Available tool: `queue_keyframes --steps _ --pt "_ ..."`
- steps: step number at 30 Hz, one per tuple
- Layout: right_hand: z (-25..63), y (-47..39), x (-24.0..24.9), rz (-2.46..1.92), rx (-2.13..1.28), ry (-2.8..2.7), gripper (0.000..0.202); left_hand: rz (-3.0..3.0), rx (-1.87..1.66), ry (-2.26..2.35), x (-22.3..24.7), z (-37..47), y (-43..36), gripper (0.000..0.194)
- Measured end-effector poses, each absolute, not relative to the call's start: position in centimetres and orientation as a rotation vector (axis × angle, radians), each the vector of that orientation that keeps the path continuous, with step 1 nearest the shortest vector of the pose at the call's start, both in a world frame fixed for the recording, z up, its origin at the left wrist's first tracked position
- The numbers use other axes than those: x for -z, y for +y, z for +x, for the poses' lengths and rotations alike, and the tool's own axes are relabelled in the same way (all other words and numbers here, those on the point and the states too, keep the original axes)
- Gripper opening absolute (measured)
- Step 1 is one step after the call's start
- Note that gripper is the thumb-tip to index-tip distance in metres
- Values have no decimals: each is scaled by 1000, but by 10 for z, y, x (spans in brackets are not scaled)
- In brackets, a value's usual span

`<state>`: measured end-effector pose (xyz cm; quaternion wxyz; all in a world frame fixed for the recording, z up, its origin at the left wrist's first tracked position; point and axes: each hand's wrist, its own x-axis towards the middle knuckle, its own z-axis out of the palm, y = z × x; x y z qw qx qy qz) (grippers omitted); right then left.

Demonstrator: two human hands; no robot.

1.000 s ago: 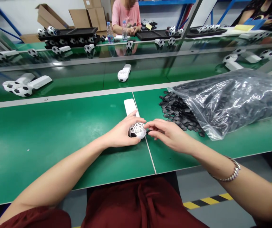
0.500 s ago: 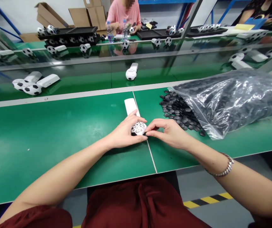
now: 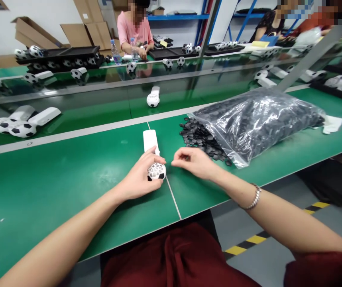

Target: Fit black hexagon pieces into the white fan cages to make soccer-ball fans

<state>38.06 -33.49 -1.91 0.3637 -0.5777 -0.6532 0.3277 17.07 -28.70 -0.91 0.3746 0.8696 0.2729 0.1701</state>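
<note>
A white piece with a football-patterned round head [image 3: 157, 171] and a flat white handle lies on the green table [image 3: 69, 187]. My left hand [image 3: 141, 173] grips the round head between thumb and fingers. White open lattice shows on its top, with black patches low on its side. Just right of the head, my right hand [image 3: 193, 161] hangs apart from it, fingertips pinched together; anything between them is too small to make out. Behind my right hand, small black pieces [image 3: 201, 137] spill from a clear plastic bag [image 3: 257, 119].
Another football piece [image 3: 153, 97] stands on the belt beyond the pale strip, with more [image 3: 23, 126] at the left. Across the belt are a person in pink [image 3: 133, 30], bottles and black trays [image 3: 60, 56]. A slanted grey post [image 3: 311, 59] rises at the right.
My right hand has drawn back from the round head, leaving a gap. My left hand still holds the head. The whole view has shifted to the right.
</note>
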Motion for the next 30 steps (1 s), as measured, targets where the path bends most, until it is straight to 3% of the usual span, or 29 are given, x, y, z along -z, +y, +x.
queue_keyframes --steps 5,13,16,24,30 --pt "432 -343 21 -1821 -98 -2106 13 2225 -393 660 10 168 -284 38" --pt "436 -330 28 -1606 521 -2645 24 2218 -373 846 4 152 -275 45" --pt "435 -317 29 -1533 448 -2632 27 2171 -345 803 0 141 -265 51" --pt "382 -304 5 -1138 -266 -2457 16 2135 -257 898 -9 130 -253 54" --pt "351 -294 -7 -1116 -493 -2449 10 2109 -435 968 -1 138 -262 44"
